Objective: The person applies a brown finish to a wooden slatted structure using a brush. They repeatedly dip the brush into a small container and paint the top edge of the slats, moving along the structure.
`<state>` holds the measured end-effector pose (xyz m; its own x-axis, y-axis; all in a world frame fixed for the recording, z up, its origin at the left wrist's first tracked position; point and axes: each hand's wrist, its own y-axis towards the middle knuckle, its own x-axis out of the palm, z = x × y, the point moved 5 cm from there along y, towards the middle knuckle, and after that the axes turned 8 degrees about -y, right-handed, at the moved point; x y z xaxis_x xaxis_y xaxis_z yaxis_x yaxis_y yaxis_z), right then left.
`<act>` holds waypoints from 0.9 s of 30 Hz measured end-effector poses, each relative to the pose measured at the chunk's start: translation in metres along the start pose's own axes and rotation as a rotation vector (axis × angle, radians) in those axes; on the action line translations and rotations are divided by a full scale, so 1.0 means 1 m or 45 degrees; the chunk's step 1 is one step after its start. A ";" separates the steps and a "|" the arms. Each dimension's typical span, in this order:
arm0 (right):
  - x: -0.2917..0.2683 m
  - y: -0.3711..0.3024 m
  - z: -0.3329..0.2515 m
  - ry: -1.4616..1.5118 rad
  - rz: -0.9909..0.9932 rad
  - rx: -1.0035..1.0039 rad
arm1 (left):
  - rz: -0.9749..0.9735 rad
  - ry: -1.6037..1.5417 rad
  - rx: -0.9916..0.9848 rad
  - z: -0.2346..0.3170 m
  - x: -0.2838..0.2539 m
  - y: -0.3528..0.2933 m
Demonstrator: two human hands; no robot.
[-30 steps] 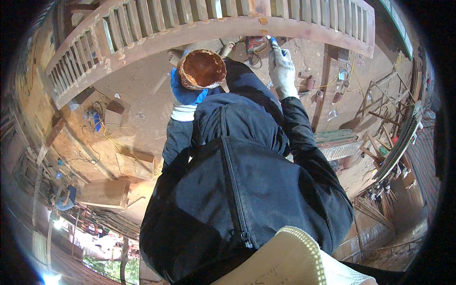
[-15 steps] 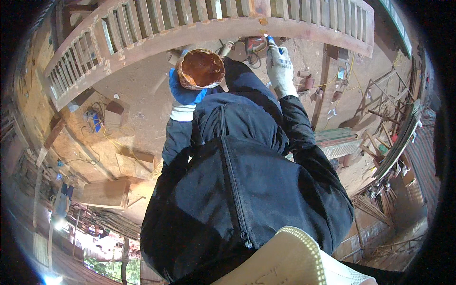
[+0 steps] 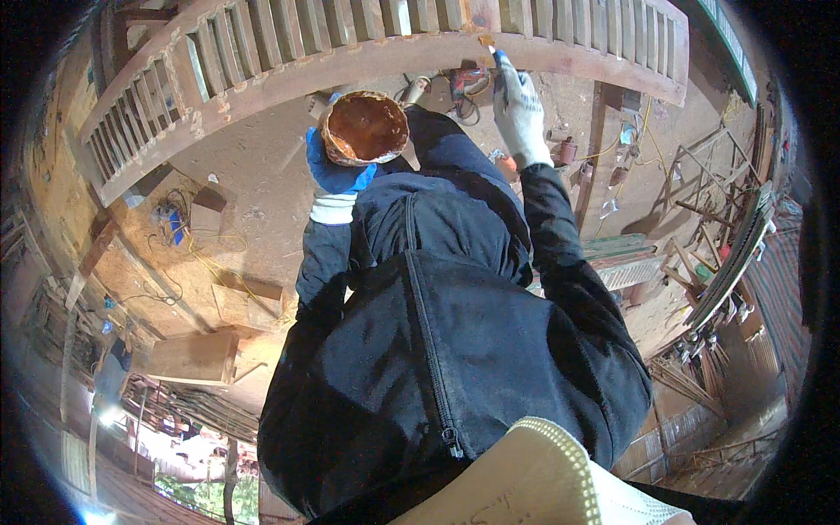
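My left hand [image 3: 331,173], in a blue and white work glove, grips a crusted round bowl [image 3: 366,129] of reddish-brown paste or liquid from its left side and below. In front of me stretches a long wooden louvered panel [image 3: 350,68] with slats along its far side. My gloved right hand [image 3: 521,114] reaches to the panel's near rail, index finger extended. A small pale tip [image 3: 492,50] shows at that fingertip, touching or very near a wet brown patch [image 3: 486,40]. What kind of tool it is, I cannot make out.
A red power tool [image 3: 466,85] with a cord lies on the floor beyond my legs. Cords [image 3: 179,223] and wooden boards [image 3: 191,357] lie to the left. On the right are wooden frames [image 3: 713,166], tins [image 3: 567,150] and another slatted panel [image 3: 626,271].
My right hand has moved slightly farther forward, its fingertip now up at the brown patch on the rail. The bowl in my left hand has shifted slightly left.
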<state>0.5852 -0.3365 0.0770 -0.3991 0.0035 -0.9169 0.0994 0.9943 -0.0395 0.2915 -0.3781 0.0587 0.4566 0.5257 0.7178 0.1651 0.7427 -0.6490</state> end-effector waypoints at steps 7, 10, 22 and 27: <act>0.016 0.021 -0.004 -0.385 -0.289 0.039 | -0.443 -1.006 -0.437 -0.004 -0.002 0.003; 0.010 0.006 -0.003 -0.176 -0.227 -0.062 | -0.425 -0.953 -0.418 -0.002 -0.011 0.004; 0.014 0.028 -0.004 0.044 -0.151 -0.057 | 0.031 -0.213 -0.089 -0.004 -0.016 0.002; 0.022 0.035 0.000 -0.035 -0.159 -0.058 | 0.077 -0.212 -0.035 -0.003 -0.003 -0.002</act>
<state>0.5801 -0.3018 0.0556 -0.3808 -0.1226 -0.9165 0.0089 0.9906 -0.1363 0.2927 -0.3827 0.0570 0.3161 0.6324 0.7072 0.1667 0.6968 -0.6976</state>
